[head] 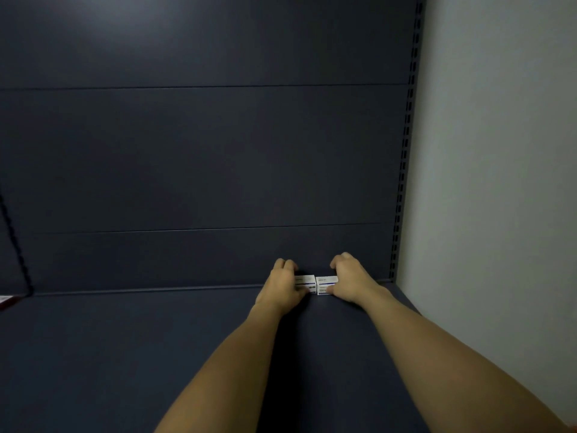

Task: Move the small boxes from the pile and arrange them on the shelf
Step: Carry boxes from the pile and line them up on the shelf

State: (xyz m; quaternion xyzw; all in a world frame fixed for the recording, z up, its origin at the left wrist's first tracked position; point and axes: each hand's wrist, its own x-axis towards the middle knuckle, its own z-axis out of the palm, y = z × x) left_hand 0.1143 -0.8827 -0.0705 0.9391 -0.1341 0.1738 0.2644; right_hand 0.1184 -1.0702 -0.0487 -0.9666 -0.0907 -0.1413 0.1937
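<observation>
Shelf [156, 354]: each hand [282, 284] [351, 282] grips small box [307, 283] [324, 284].

A dark blue back panel [203, 151] meets a pale grey wall [499, 151] at a slotted upright [406, 145]; the light is dim.

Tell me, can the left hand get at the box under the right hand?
Probably yes: the left hand grips its own box, beside the right hand's box, with nothing between.
</observation>
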